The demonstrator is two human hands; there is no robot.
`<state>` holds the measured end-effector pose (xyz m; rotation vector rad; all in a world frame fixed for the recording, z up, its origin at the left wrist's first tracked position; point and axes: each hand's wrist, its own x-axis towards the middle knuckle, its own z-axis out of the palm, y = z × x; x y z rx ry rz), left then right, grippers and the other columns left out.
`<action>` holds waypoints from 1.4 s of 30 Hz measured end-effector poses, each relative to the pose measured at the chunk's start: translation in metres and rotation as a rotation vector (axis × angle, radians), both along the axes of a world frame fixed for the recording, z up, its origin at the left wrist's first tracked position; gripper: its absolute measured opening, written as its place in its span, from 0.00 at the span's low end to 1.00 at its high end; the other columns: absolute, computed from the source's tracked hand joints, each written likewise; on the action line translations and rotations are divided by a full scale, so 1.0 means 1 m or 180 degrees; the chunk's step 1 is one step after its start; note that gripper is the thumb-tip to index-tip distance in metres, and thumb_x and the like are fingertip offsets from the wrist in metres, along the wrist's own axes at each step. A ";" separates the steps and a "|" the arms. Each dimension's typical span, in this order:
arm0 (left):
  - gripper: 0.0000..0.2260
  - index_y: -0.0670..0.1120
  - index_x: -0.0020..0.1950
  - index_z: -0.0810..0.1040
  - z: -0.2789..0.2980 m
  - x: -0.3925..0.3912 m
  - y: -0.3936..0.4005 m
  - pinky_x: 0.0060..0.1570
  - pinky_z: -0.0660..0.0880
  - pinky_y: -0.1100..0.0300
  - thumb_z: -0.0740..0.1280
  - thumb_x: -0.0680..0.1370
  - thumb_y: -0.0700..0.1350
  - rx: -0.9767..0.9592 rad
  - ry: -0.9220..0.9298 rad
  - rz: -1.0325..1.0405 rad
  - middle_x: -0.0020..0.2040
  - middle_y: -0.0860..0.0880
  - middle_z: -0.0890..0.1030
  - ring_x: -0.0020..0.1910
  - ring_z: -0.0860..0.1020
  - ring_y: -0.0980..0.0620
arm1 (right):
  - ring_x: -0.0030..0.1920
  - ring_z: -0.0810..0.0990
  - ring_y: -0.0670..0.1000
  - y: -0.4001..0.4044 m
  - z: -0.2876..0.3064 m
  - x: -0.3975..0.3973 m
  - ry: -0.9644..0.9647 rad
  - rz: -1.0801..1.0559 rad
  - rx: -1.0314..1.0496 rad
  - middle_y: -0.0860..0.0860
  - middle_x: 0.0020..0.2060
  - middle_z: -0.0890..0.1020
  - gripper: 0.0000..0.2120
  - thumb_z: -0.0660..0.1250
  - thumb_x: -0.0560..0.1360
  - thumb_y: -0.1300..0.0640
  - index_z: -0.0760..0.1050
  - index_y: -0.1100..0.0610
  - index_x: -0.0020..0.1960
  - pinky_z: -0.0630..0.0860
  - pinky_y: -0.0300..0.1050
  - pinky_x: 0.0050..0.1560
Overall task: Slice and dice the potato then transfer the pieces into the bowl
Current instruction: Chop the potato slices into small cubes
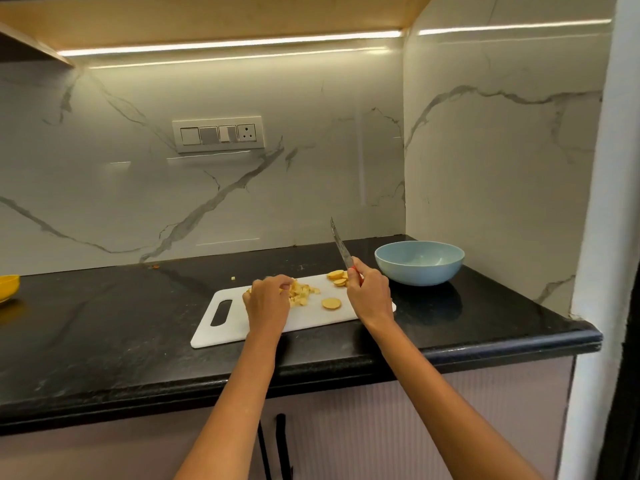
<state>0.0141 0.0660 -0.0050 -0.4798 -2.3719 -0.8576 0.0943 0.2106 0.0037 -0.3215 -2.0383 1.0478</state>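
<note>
While hands grip knife [341, 244] and diced potato [303, 292], black counter [104, 323] meets marble.

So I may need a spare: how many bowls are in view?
2: a blue bowl right of the cutting board, and a yellow bowl cut off at the counter's left edge.

Ahead of you a black stone surface [104, 323] runs wall to wall, its rounded front edge overhanging pale ribbed cabinet doors [381, 427] with two black vertical handles [282, 445]. At your far left a yellow bowl [7, 287] sits cut off by the frame edge. Behind it all you have a white marble-look backsplash [311, 185] with grey veins, carrying a switch panel [218, 134] with a socket at its right end. Above, an LED strip [228, 46] glows under a wooden cabinet [207, 15]
</note>
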 end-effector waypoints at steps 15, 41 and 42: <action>0.12 0.55 0.54 0.82 -0.006 0.014 0.021 0.53 0.57 0.55 0.68 0.74 0.57 -0.0447 -0.0312 -0.0826 0.57 0.57 0.80 0.62 0.71 0.55 | 0.42 0.75 0.49 -0.011 -0.003 0.034 -0.1390 -0.0179 0.1243 0.52 0.48 0.80 0.11 0.57 0.80 0.57 0.74 0.54 0.59 0.68 0.40 0.40; 0.08 0.56 0.48 0.83 0.000 0.015 0.021 0.59 0.60 0.50 0.70 0.72 0.56 -0.0427 -0.0651 -0.0693 0.58 0.55 0.80 0.58 0.74 0.53 | 0.51 0.78 0.51 -0.031 0.008 0.073 -0.2172 -0.0138 0.2318 0.54 0.53 0.78 0.11 0.61 0.79 0.57 0.72 0.58 0.60 0.70 0.40 0.46; 0.08 0.56 0.48 0.83 -0.001 0.015 0.021 0.59 0.60 0.50 0.70 0.72 0.56 -0.0417 -0.0660 -0.0716 0.57 0.55 0.80 0.58 0.74 0.53 | 0.50 0.79 0.51 -0.032 0.008 0.072 -0.2160 -0.0151 0.2346 0.54 0.53 0.78 0.11 0.61 0.79 0.58 0.72 0.58 0.60 0.71 0.41 0.47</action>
